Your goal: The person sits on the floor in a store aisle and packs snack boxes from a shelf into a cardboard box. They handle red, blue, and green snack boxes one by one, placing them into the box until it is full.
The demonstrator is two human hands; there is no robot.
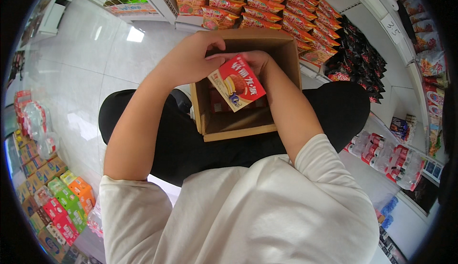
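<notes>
An open cardboard carton (240, 132) stands between the knees of the person wearing the camera. Over its opening is a red and cream snack box (237, 82) with a picture of a round pie, tilted. My right hand (252, 61), coming from the right side, is behind the box's upper edge and holds it; its fingers are partly hidden. My left hand (200, 58) reaches over the carton's left wall, fingers curled near the box's top left corner; whether it grips anything is unclear. Further red boxes (218, 101) lie deep in the carton, partly covered.
Orange snack bags (263, 4) fill a low shelf ahead, with black bags (354, 52) to their right. Shelving with a price tag (392, 28) curves along the right. Shrink-wrapped bottles (388, 158) are at right; stacked drink cartons (68, 196) stand at lower left. Tiled floor lies left.
</notes>
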